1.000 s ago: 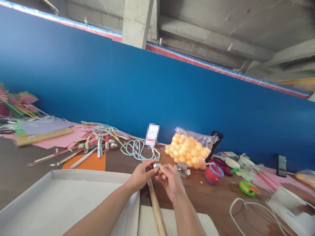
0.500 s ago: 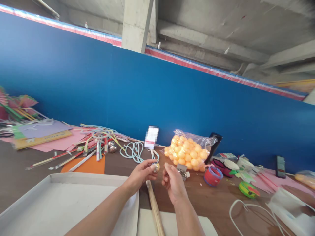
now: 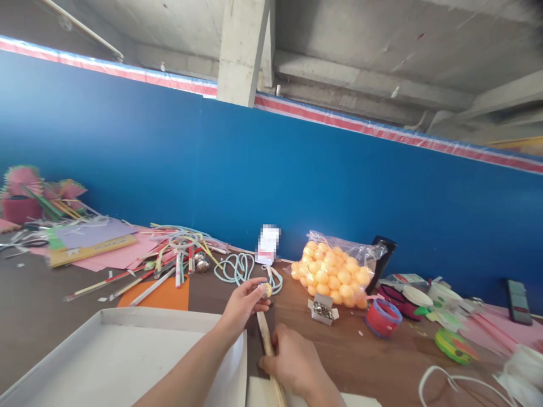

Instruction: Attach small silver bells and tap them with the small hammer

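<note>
My left hand (image 3: 244, 305) pinches a small ball (image 3: 265, 290) between thumb and fingertips, above the table. The ball is yellow on one side and silvery on the other. My right hand (image 3: 297, 362) is lower, its thumb and fingers closed around a pale wooden stick (image 3: 264, 333) that slants toward me. Beyond that hand stands a small open box (image 3: 323, 311) of shiny metal bits, too small to name surely. A clear bag of orange balls (image 3: 333, 268) lies behind the box.
A large white tray (image 3: 139, 362) fills the near left. Strips, sticks and coloured paper (image 3: 123, 254) are heaped beyond it, with silvery balls (image 3: 201, 263) beside them. A blue cord (image 3: 233, 268) lies mid-table. Rightward are tape rolls (image 3: 383, 317), a phone (image 3: 518, 301) and a white cable (image 3: 432, 373).
My right hand has moved down from near the ball to the wooden stick and closed around it. My left hand still holds the ball. The view has shifted slightly.
</note>
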A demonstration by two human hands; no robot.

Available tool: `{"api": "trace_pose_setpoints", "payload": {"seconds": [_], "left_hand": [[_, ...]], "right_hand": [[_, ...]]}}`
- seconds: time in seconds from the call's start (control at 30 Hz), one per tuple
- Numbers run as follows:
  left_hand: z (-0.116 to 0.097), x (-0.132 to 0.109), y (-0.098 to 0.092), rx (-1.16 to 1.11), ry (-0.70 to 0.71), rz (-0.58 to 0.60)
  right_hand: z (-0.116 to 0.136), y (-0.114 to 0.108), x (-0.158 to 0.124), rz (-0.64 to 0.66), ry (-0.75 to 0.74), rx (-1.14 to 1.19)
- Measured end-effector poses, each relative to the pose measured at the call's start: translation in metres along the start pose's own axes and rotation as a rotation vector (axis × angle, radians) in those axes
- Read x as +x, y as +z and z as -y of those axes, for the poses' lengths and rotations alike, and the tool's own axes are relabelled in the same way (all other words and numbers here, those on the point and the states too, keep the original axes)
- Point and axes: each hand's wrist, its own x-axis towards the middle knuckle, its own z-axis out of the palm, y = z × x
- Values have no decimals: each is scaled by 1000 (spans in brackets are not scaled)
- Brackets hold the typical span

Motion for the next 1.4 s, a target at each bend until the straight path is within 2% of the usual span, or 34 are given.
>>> {"api": "trace_pose_setpoints", "payload": {"seconds": [0.1, 0.23, 0.33, 0.43, 0.5, 0.6, 0.87, 1.07, 1.23, 1.3, 1.4], "left_hand": [[-2, 3, -5, -77, 47, -50], [-3, 9, -15, -146, 93, -117], [-1, 13, -20, -139, 115, -186], [0, 15, -21, -130, 116, -237], [0, 15, -19, -136, 114, -247], [-1, 14, -17, -149, 115, -248], [-3, 14, -15, -150, 105, -272], [-2, 13, -14, -140, 114, -267], [1, 15, -16, -119, 124, -258], [2, 16, -17, -108, 129, -254], [3, 16, -16, -96, 132, -250]], "right_hand": [[2, 7, 4, -20, 21, 35], [0, 7, 11, 13, 44, 231], [1, 4, 15, -98, 60, 360], [8, -3, 14, -224, 68, 602], [15, -9, 9, -258, 29, 781], [26, -18, 1, -275, -54, 916], [41, -22, -9, -193, -88, 887], [41, -25, -9, -283, -91, 934], [39, -26, -9, -160, -140, 890], [39, -25, -9, -184, -140, 899], [40, -21, -8, -287, -103, 937]]}}
